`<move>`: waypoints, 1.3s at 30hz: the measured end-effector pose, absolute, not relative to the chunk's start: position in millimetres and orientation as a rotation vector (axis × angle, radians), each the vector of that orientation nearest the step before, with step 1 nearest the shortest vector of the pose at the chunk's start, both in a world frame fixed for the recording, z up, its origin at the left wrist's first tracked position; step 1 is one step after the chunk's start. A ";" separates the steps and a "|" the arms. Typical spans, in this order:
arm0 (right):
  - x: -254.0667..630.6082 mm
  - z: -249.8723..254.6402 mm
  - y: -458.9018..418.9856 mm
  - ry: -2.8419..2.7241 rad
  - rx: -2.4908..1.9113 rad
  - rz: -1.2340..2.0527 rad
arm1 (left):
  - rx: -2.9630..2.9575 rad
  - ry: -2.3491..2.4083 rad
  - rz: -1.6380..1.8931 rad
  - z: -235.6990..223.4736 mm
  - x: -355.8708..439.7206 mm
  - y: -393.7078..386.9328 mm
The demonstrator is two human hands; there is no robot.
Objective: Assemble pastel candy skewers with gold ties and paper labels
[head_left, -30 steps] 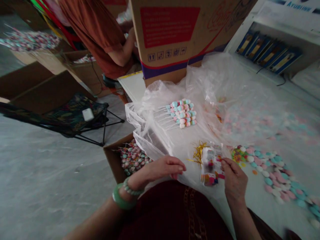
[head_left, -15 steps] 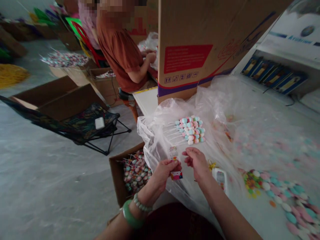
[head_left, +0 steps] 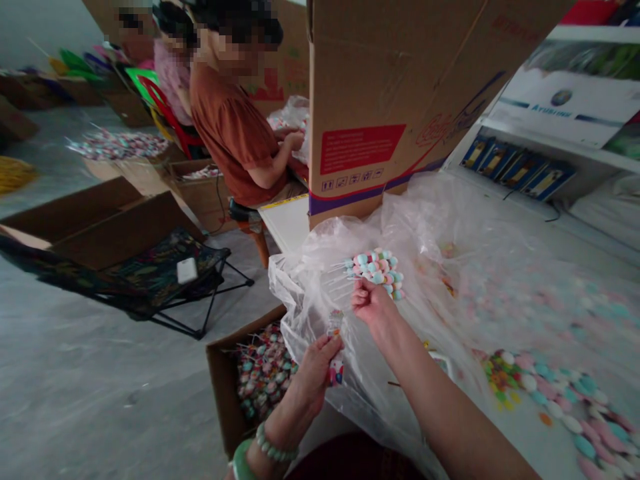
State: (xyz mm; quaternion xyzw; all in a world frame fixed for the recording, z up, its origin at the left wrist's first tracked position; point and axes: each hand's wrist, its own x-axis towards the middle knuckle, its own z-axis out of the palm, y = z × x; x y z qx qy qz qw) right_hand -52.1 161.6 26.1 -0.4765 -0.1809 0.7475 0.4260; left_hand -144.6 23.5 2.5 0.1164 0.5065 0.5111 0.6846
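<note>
Risk of the bundle of pink, blue and white candies on thin white sticks [head_left: 374, 268] skidding across the crinkled clear plastic bag [head_left: 430, 220] under a sharp tug from the curled right hand [head_left: 369, 301], with candies scattering. Risk too of the narrow printed paper packet [head_left: 335, 350] tearing, or dropping into the open cardboard box of wrapped lollipops [head_left: 263, 377] just below it, given only a light pinch from the left hand [head_left: 315, 377]. Another hazard: loose pastel candy discs [head_left: 555, 400] along the white desk [head_left: 515, 453] at lower right, within easy reach of a swinging forearm.

Left hand at lower centre: fingers and thumb pressed together, pinching the packet upright, with a pale green bangle [head_left: 241, 461] and a beaded bracelet [head_left: 273, 445] at the wrist. Right hand at centre: fingers curled closed against the bundle, any real grip on the sticks impossible to tell. Bundle at centre of the frame, on the plastic; packet just left of it.

Counts: two hands, one bundle, one packet, one box; sticks, lollipops and discs too many to count. At upper left, two people, one in a rust-orange shirt [head_left: 233, 133], one in pink [head_left: 173, 83]. At upper right, four blue boxes [head_left: 515, 168] on a white shelf [head_left: 550, 137].
</note>
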 end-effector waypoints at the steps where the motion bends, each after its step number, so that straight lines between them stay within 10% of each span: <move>1: -51.4 26.1 161.3 -0.444 -1.191 1.869 | 0.261 1.162 1.160 1.8 -145.6 22.6; 13: 54.2 -0.7 50.2 -0.789 -1.482 1.499 | 0.318 1.022 1.057 -4.2 -137.5 28.9; 39: 108.8 -2.6 -50.3 -1.048 -1.474 1.910 | -0.199 1.112 1.359 6.1 -86.3 68.6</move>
